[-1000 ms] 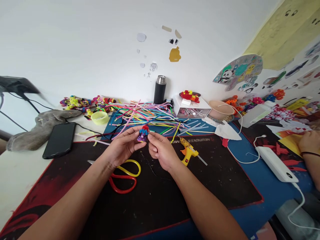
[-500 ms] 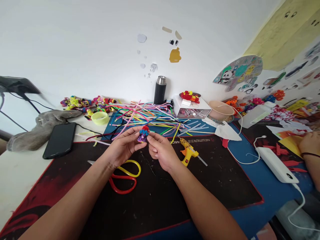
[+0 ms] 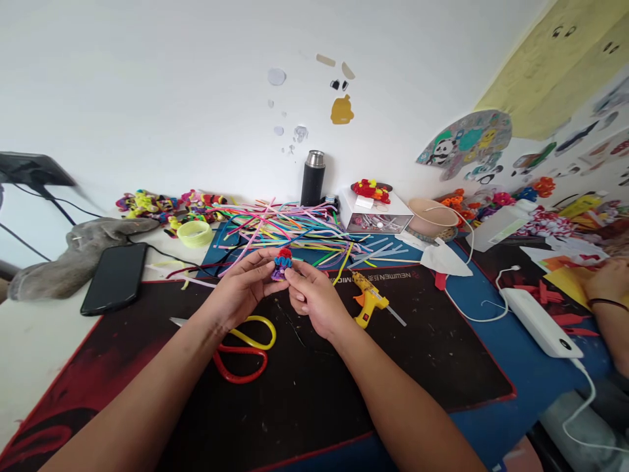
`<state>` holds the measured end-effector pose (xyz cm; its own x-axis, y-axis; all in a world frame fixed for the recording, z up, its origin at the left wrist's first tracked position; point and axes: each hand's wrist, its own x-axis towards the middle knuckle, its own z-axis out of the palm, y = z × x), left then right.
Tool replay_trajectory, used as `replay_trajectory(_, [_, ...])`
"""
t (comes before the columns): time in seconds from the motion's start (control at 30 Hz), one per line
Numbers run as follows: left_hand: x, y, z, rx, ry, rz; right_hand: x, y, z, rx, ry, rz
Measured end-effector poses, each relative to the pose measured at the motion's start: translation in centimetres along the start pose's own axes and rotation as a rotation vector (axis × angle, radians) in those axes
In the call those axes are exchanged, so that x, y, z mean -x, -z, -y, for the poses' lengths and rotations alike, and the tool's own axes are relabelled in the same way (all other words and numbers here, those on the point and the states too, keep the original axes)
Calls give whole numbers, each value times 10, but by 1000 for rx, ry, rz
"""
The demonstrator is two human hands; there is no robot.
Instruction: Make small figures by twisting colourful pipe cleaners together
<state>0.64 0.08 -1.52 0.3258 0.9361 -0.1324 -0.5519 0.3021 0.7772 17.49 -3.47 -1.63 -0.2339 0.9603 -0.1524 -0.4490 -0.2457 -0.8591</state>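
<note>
Fuzzy craft piece (image 3: pixel 282 263), red on top, blue in the middle and purple below, sits at the centre of the frame, raised in front of the person between both hands. The left hand (image 3: pixel 246 285) pinches it from its left side, with thumb and fingers curved around; the right hand (image 3: pixel 317 298) pinches its lower right edge between thumb and forefinger, the other fingers curled in. Below them, on a dark mat (image 3: pixel 417 360), lie scissors (image 3: pixel 240 378) with one yellow and one red handle, partly hidden by the left forearm. Just right of the right hand is a yellow glue gun (image 3: pixel 368 300). Coloured pipe cleaners (image 3: pixel 289 226) spread in a heap behind the hands, with a black flask (image 3: pixel 312 183) standing at the heap's back edge. At the left of the frame lies a black phone (image 3: pixel 113 278); at the far right, a co-worker's hand (image 3: pixel 602 285) rests near yellow paper.
</note>
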Motion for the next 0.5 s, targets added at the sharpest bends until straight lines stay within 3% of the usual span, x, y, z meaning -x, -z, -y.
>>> replay_trajectory(0.5, [2, -3, 2, -104, -36, 15, -1, 0, -1, -6, -8, -18])
